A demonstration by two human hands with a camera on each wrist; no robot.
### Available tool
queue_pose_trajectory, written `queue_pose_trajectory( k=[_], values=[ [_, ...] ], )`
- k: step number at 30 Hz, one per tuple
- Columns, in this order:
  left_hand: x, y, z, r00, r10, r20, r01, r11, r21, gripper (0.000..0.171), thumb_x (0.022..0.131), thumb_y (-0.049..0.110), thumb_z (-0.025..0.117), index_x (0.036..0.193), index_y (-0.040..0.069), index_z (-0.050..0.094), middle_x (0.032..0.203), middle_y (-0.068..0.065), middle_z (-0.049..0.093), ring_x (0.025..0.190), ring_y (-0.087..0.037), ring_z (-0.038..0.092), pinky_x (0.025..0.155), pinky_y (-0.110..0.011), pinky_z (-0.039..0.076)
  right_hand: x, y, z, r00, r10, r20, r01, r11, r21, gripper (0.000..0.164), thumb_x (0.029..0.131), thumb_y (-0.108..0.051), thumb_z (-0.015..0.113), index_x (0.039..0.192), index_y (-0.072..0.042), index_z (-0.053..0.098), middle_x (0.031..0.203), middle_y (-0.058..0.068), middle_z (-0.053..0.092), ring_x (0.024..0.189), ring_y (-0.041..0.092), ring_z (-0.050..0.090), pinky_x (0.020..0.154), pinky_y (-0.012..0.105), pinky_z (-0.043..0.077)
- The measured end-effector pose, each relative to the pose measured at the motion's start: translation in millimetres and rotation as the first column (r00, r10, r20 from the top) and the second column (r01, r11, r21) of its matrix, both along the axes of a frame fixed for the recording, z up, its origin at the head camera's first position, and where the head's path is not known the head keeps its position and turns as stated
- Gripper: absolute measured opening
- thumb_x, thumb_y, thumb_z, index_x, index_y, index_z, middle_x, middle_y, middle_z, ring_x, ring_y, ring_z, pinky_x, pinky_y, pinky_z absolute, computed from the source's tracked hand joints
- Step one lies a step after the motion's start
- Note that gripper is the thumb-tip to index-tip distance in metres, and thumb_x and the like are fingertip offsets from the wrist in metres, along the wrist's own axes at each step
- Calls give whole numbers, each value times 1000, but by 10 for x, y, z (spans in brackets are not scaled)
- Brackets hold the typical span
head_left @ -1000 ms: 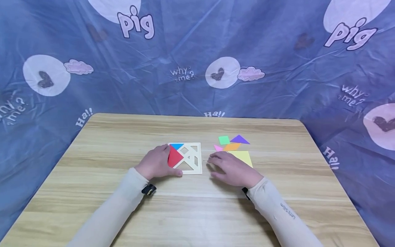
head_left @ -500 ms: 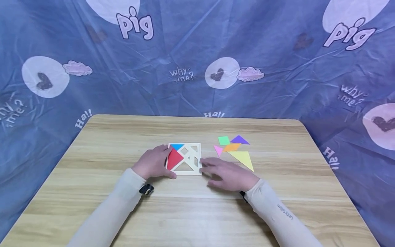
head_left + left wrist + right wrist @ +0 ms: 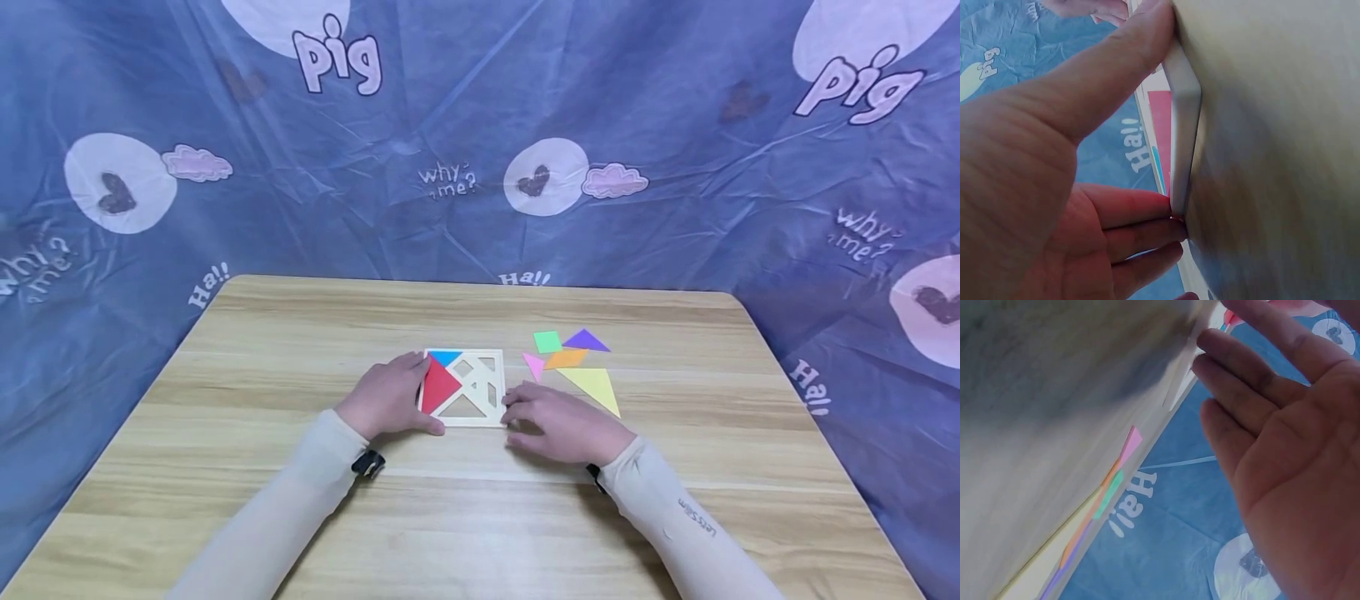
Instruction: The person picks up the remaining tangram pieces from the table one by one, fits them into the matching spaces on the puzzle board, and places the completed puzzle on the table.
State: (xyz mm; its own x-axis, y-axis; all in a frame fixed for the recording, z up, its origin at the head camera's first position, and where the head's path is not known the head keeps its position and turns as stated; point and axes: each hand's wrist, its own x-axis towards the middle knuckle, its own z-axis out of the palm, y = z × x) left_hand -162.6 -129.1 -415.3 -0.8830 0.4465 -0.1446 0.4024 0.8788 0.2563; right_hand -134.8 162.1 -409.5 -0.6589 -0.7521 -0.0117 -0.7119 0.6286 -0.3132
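Note:
A cream tangram board [image 3: 472, 422] lies flat on the table. A red triangle [image 3: 441, 386] and a blue triangle [image 3: 445, 357] sit in its left part; other cutouts to their right show bare wood. My left hand [image 3: 382, 398] grips the board's left side, thumb at the front edge and fingers at the left edge. In the left wrist view, the thumb [image 3: 1125, 59] lies along the board's pale side [image 3: 1184, 125]. My right hand [image 3: 566, 423] has its extended fingertips right at the board's right edge, with nothing held in the palm.
Loose pieces lie right of the board: a green square [image 3: 547, 342], a purple triangle [image 3: 587, 340], an orange parallelogram [image 3: 567, 358], a pink triangle [image 3: 534, 365] and a yellow triangle [image 3: 596, 390]. A blue printed cloth [image 3: 480, 233] hangs behind the wooden table [image 3: 480, 517].
My right hand has come from over the yellow triangle to the board's right edge. The board has shifted slightly right with my left hand on it.

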Motion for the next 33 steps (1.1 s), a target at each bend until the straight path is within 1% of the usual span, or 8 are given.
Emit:
queue_pose_trajectory(
  k=[6,11,14,17,20,24,30,33],
  values=[
    [16,109,-17,999,-18,-33,18,1000,10,114,71,63,88,151,-7,46,154,-20,50,141,-33,49,101,-51,52,-47,71,35,999,-36,4,36,999,-1,20,99,-23,69,111,-10,78,122,6,73,118,24,67,103,42,54],
    [23,153,-16,999,-27,-27,28,999,40,118,72,64,87,152,-10,41,155,-23,47,144,-37,45,109,-51,48,-74,87,19,997,-21,-75,19,1000,-24,18,97,-21,71,109,-9,77,109,2,74,107,21,68,97,40,55],
    [10,132,-18,1000,-23,-15,24,998,59,122,73,66,84,156,-9,35,158,-24,42,147,-40,40,115,-52,42,-65,62,1,994,-22,-106,19,999,-25,18,97,-21,72,111,-11,77,111,1,70,105,20,66,95,39,56],
    [-15,97,-32,999,-34,0,34,998,59,122,74,68,82,159,-3,33,163,-22,35,151,-40,33,119,-53,37,-44,26,-8,996,-27,-83,25,999,-25,19,97,-22,71,112,-12,78,114,-1,68,103,17,67,92,38,57],
    [-39,69,-60,997,-76,20,75,996,49,118,75,67,82,159,-1,34,167,-20,30,154,-38,29,120,-53,35,-23,-1,-10,998,-25,-57,24,1000,-14,19,98,-23,70,112,-13,79,115,-2,69,101,15,69,91,37,58],
    [-69,63,-94,992,-123,20,122,992,33,116,76,67,81,158,-3,37,167,-19,30,154,-35,31,119,-51,37,-12,9,-3,999,-27,-35,27,1000,-8,21,100,-23,68,113,-12,79,112,-2,72,101,15,70,91,37,58],
    [-88,112,-100,991,-131,33,130,991,31,118,75,68,82,159,-1,35,168,-15,30,155,-31,30,121,-49,36,-55,79,53,1000,-1,30,2,999,-36,21,101,-18,65,112,-8,80,109,1,77,104,19,72,94,40,58],
    [-79,155,-101,990,-135,41,133,990,36,118,76,67,82,159,-1,34,169,-14,29,155,-30,29,121,-49,35,-85,108,81,997,-9,81,13,999,-42,19,101,-17,66,108,-9,82,105,-2,78,102,16,73,93,38,58]
  ],
)
